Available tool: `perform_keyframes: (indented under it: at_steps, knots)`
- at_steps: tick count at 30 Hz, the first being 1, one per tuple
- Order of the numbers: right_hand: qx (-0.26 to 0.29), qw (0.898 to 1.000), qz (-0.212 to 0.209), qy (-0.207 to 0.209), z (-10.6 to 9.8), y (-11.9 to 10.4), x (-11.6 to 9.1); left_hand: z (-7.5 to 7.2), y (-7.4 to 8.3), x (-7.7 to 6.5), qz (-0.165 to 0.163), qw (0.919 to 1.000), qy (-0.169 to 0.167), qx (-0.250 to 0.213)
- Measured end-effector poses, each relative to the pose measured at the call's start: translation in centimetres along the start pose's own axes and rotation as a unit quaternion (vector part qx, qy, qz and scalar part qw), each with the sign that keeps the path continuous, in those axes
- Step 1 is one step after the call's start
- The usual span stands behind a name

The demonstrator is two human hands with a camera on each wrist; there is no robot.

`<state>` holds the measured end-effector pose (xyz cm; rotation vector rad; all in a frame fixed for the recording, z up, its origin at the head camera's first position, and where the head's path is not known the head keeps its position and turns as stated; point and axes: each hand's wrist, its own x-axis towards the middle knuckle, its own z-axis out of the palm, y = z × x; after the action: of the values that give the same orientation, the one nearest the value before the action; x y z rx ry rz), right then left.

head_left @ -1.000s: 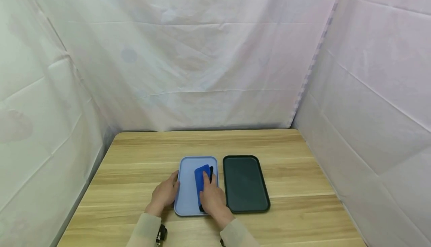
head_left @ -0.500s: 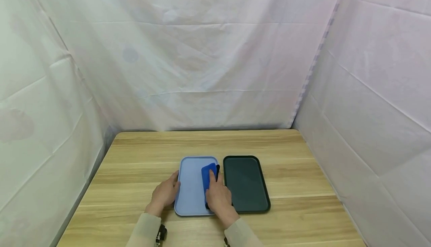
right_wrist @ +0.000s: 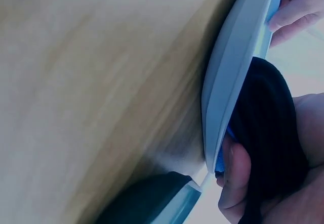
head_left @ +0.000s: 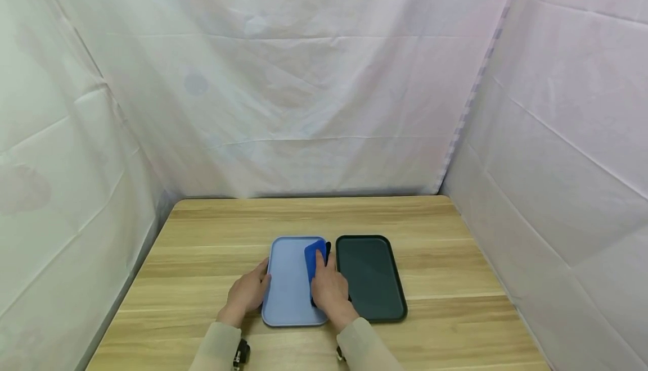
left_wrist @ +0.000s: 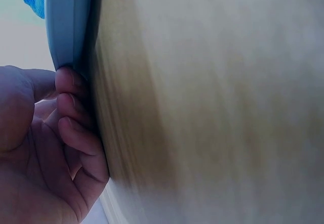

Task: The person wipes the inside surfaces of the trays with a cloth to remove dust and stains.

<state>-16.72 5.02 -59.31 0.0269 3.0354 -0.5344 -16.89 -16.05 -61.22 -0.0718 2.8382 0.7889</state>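
My left hand (head_left: 248, 289) grips the left rim of a light blue tray (head_left: 286, 315), its thumb over the edge. The left wrist view shows the other fingers (left_wrist: 76, 128) curled against the tray's outer side, close to the tabletop. My right hand (head_left: 329, 289) holds a blue cloth (head_left: 313, 253) with a black part against the tray's right side. One finger points forward along the cloth. From the right wrist, the black part (right_wrist: 268, 123) lies against the palm, with a curled finger (right_wrist: 235, 168) beside it at the rim.
A dark green tray (head_left: 369, 275) lies just right of the light blue one, a narrow gap between them. Both are on a wood-grain table (head_left: 202, 236). White cloth walls (head_left: 314, 107) stand behind and at both sides.
My right hand has slid the blue cloth from the tray's middle to its right edge, then slightly away from me. My left hand and both trays stay put.
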Motion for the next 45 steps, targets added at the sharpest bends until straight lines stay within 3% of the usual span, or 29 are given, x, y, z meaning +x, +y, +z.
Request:
perform_keyframes:
  at_steps: [22, 34, 45]
  knots:
    - [-0.013, 1.0, -0.002, 0.002, 0.2, -0.6, 3.0, 0.2, -0.3, 0.1, 0.009, 1.0, 0.0, 0.004]
    - [0.055, 0.998, 0.029, -0.002, 1.1, -1.1, 3.3, 0.3, -0.2, 0.1, 0.017, 0.9998, 0.008, 0.01]
    - [0.074, 0.997, 0.03, -0.017, 1.5, -2.3, 3.2, 0.2, 0.0, 0.2, 0.019, 0.9997, 0.006, 0.012]
